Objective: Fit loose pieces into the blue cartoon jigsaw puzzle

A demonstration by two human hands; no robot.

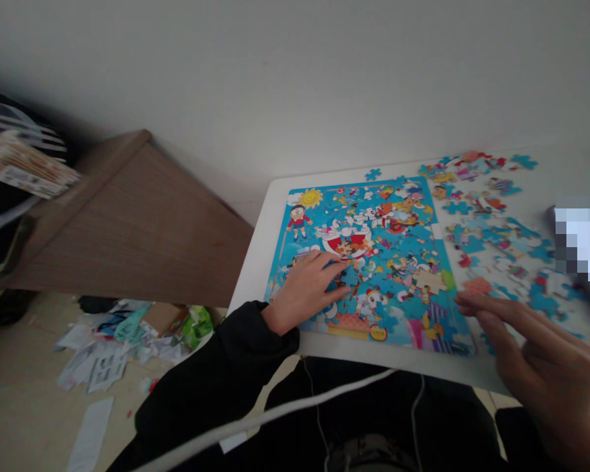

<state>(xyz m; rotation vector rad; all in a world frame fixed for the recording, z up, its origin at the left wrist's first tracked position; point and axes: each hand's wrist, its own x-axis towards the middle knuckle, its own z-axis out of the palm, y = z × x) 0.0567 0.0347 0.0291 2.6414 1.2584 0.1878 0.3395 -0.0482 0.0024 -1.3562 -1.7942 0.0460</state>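
Note:
A blue cartoon jigsaw puzzle (413, 252) lies in its flat tray on the white table, mostly covered with pieces; a pale gap shows toward its right side. My left hand (309, 288) rests on the puzzle's lower left part, fingers spread and holding nothing visible. By the puzzle's right edge is my right hand (535, 347), thumb and forefinger drawn together. Whatever may be between those fingertips is too small or hidden to make out. Loose puzzle pieces (518, 239) are scattered to the right of the tray, just beyond my right hand.
At the far right of the white table (255, 262) lies a device with a bright screen (585, 242). A wall runs along the back. To the left stands a brown wooden cabinet (142, 223), with litter (128, 334) on the floor. A white cable (275, 416) crosses my lap.

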